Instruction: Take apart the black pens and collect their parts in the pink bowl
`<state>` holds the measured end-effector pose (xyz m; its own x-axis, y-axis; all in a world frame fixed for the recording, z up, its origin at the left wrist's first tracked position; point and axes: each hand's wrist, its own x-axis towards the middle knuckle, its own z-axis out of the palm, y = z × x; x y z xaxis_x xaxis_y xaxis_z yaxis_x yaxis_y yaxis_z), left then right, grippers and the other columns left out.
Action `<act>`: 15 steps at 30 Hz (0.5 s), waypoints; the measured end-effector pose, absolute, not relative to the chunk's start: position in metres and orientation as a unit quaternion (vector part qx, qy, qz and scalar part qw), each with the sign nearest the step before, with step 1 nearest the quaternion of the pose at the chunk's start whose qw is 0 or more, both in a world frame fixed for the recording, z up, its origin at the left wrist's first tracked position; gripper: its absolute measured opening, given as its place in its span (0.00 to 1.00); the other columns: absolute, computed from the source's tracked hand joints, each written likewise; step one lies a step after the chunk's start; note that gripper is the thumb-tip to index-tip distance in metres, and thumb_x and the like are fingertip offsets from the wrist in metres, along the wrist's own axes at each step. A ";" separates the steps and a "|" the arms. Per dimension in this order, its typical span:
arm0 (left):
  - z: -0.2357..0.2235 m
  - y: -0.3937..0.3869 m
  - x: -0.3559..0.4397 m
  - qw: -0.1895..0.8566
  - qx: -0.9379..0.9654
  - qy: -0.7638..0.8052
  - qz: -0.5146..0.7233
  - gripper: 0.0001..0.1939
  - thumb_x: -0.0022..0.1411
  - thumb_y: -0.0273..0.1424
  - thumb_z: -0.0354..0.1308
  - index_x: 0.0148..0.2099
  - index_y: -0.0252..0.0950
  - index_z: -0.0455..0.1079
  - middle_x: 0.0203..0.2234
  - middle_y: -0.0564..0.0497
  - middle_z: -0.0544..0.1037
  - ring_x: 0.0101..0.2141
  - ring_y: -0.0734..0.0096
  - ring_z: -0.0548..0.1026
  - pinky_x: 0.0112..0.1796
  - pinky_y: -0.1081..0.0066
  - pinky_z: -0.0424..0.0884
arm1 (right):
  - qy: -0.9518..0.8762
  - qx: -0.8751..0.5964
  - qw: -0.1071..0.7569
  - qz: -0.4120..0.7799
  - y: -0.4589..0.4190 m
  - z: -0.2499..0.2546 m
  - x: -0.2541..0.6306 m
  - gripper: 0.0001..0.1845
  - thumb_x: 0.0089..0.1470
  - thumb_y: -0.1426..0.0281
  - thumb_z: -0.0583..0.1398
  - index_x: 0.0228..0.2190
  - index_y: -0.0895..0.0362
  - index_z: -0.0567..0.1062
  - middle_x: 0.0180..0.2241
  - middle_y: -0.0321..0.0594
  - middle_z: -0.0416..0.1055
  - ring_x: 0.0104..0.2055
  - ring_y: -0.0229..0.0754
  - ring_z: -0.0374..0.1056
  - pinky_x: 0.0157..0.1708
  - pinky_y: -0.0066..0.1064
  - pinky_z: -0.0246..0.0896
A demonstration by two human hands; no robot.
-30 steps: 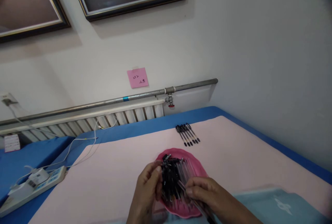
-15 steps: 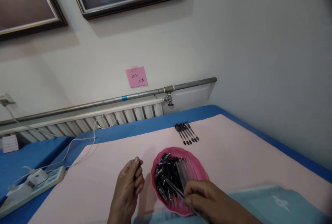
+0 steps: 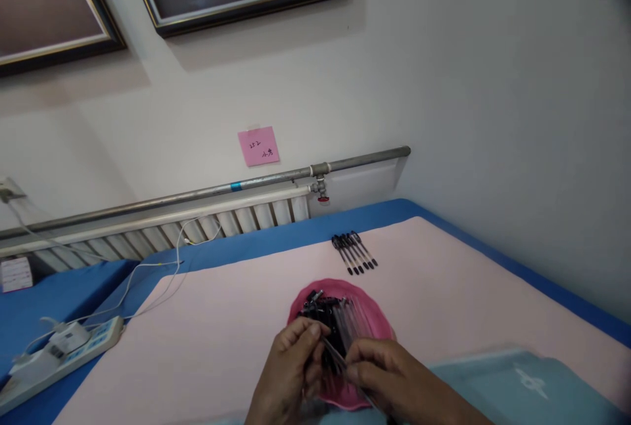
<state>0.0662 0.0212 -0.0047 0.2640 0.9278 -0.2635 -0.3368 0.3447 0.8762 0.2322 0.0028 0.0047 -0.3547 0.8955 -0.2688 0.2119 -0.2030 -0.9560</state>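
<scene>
Over the pink scalloped bowl (image 3: 379, 320), my two hands are close together. My right hand (image 3: 387, 369) pinches a slim, greyish pen tube (image 3: 334, 354) that slants up to the left; whether a refill sits inside it I cannot tell. At the tube's upper end are the closed fingertips of my left hand (image 3: 290, 366), around a small black pen part that is mostly hidden by the fingers. Black pen parts (image 3: 325, 313) and clear pen barrels (image 3: 352, 320) lie in the bowl.
Beyond the bowl, several black-capped pens (image 3: 353, 253) lie side by side on the pink table cover (image 3: 207, 320). A teal cloth (image 3: 493, 385) is at the front right. On the left are a power strip (image 3: 64, 359) and white cables (image 3: 178, 247). A radiator (image 3: 246, 218) runs behind.
My left hand has moved right, from beside the bowl to over it, and its fingers now meet the end of the tube. My right hand stays nearly in place, still pinching the tube.
</scene>
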 end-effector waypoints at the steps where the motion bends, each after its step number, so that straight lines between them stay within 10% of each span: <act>1: -0.004 0.022 0.064 0.701 0.343 0.415 0.467 0.18 0.49 0.43 0.63 0.32 0.33 0.67 0.12 0.63 0.58 0.11 0.88 0.47 0.12 0.81 0.43 | -0.571 -0.491 0.278 0.596 0.002 0.008 0.232 0.04 0.43 0.70 0.54 0.20 0.57 0.67 0.15 0.28 0.57 0.18 0.30 0.52 0.17 0.22 0.44; 10: 0.012 0.039 0.015 0.526 0.236 0.444 0.686 0.19 0.44 0.41 0.66 0.27 0.34 0.63 0.13 0.64 0.56 0.13 0.88 0.50 0.13 0.83 0.46 | -0.601 -0.535 0.236 0.545 0.005 0.022 0.248 0.04 0.40 0.73 0.52 0.18 0.56 0.65 0.16 0.28 0.55 0.17 0.31 0.49 0.16 0.23 0.40; 15: 0.001 0.038 0.027 0.505 0.324 0.542 0.588 0.20 0.47 0.47 0.61 0.24 0.35 0.62 0.10 0.65 0.53 0.12 0.85 0.49 0.13 0.81 0.44 | -0.593 -0.541 0.297 0.517 0.009 0.020 0.252 0.07 0.43 0.73 0.51 0.17 0.57 0.62 0.16 0.29 0.54 0.19 0.31 0.50 0.18 0.23 0.43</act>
